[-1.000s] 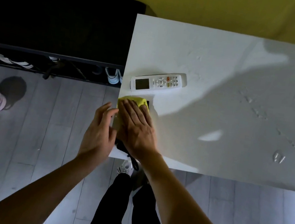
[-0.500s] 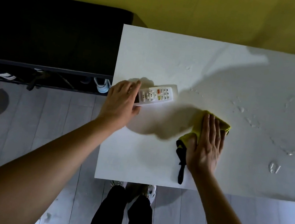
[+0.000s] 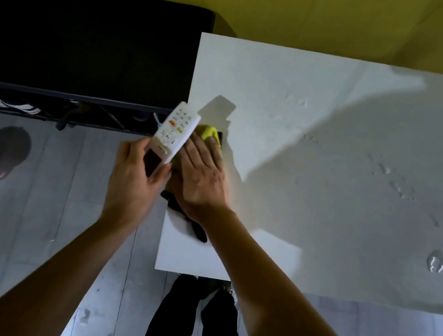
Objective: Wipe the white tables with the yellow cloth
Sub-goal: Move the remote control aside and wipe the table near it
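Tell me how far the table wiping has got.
Done: nothing can be confirmed as wiped; the white table shows no clear streaks. In hand: the left hand holds the remote lifted off the top while the right hand presses the yellow cloth flat at the table's left edge. Left: water droplets sit across the right side, so most of the surface awaits the cloth.

No words, numbers or brand marks can be read anywhere. The remote [image 3: 174,132], gripped in the left hand [image 3: 134,181] just beside the right hand [image 3: 202,176], carries rows of small buttons, some orange and green, but their markings are too small and blurred to make out, and its dark display shows nothing legible.
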